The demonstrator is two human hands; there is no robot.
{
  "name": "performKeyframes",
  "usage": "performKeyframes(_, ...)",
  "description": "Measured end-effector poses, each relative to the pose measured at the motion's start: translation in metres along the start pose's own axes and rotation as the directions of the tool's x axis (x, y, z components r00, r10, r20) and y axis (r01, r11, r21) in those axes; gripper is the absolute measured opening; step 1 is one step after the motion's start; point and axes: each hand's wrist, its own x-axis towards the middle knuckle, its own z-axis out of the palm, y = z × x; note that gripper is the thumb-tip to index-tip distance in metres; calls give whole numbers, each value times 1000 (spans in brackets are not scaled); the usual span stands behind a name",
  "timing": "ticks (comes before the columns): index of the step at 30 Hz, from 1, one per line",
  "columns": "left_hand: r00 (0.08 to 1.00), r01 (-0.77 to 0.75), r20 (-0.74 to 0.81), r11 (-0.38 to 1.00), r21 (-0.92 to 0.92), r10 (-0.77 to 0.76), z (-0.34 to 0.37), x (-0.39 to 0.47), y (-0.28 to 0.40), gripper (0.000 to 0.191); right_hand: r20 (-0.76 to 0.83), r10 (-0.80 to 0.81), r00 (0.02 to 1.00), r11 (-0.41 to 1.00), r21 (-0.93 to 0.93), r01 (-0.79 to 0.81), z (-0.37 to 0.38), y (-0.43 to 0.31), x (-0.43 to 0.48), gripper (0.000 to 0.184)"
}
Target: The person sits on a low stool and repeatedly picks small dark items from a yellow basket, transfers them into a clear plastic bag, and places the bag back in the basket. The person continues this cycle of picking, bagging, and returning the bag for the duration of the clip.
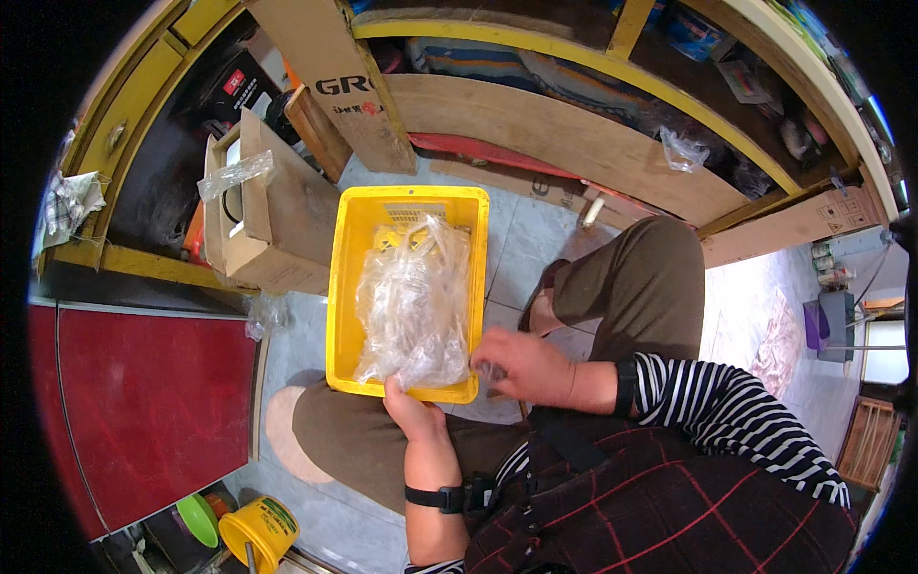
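Note:
In front of me a yellow plastic crate (336, 301) holds a heap of clear plastic bags (416, 308), with some yellow pieces showing at its far end. My left hand (412, 409) grips the near rim of the crate, its thumb over the edge against the plastic. Just outside the crate's near right corner is my right hand (520, 366), blurred, its fingers curled around something small, dark and partly clear that I cannot make out.
A cardboard box (287, 208) with clear tape stands left of the crate. Yellow-framed shelves (502, 36) curve across the far side. A red cabinet panel (150, 380) is at the left; a yellow bucket (262, 531) and a green bowl (198, 520) sit at the lower left.

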Motion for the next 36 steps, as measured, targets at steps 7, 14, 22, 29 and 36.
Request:
performKeyframes(7,998,-66,-6,998,20,66,2,-2,-3,42,-14,88,996,996,-19,-88,-9,8,8,24)
performKeyframes(14,1000,-1,18,998,68,0,-1,1,-1,46,237,-26,971,999,-16,31,17,0,-8,25)
performKeyframes(22,998,-58,-4,997,56,58,3,-4,-1,46,328,47,944,997,48,-66,-15,18,-14,20)
performKeyframes(29,995,50,76,994,96,-58,-2,4,0,46,112,640,760,742,170,-649,-50,75,23,53)
performKeyframes(36,981,74,160,976,204,-108,4,-1,7,53,338,685,645,199,765,-612,-17,88,10,35)
